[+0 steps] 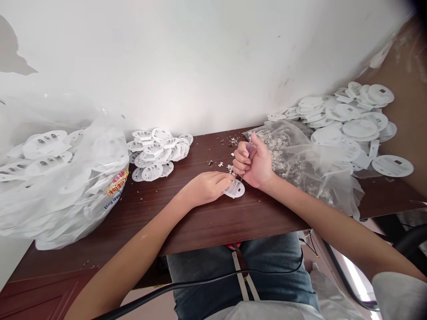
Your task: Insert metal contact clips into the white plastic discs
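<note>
A white round plastic plate with slots (235, 190) lies on the dark wood table (196, 226). The fingers of my left hand (211, 186) close on its left edge and hide part of it. My right hand (252, 161) is wrapped round the translucent purplish handle of a screwdriver (249, 149). Its thin shaft points down at the plate's upper edge; whether the tip touches cannot be made out. Small metal pieces (230, 168) lie just beyond the plate, partly hidden by my right hand.
At left stands a clear bag (76, 195) full of white plates. A loose heap of plates (160, 151) lies beside it. At right, a clear plastic bag (287, 142) holds many small metal pieces, with another pile of plates (360, 120) behind. A black cable (200, 283) crosses my lap.
</note>
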`<action>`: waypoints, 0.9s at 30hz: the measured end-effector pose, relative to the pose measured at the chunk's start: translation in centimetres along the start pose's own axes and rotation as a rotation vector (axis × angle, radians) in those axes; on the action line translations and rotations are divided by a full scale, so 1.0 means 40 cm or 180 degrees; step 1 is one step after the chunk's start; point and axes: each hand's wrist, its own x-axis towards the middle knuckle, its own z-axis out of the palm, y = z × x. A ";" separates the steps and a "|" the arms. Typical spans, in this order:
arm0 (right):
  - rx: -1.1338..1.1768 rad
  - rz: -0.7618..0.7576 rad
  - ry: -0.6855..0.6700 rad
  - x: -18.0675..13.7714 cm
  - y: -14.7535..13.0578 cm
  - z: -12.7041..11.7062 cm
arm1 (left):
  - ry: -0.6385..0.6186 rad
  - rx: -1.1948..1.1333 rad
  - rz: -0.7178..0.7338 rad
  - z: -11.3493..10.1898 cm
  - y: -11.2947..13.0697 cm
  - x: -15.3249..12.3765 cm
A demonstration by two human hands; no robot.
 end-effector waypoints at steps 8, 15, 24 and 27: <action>-0.0024 -0.0131 -0.0073 -0.001 0.011 0.005 | -0.0020 0.0101 -0.0002 0.003 0.002 0.003; -0.0245 -0.0184 -0.0296 -0.010 0.005 0.009 | 0.0042 -0.0014 -0.0014 0.004 0.003 0.003; -0.0449 -0.0114 -0.0141 -0.013 0.015 0.020 | 0.0029 0.0015 -0.0008 0.006 0.004 0.004; -0.0425 -0.0146 -0.0104 -0.009 0.022 0.012 | 0.0014 0.0040 -0.0013 0.004 0.004 0.004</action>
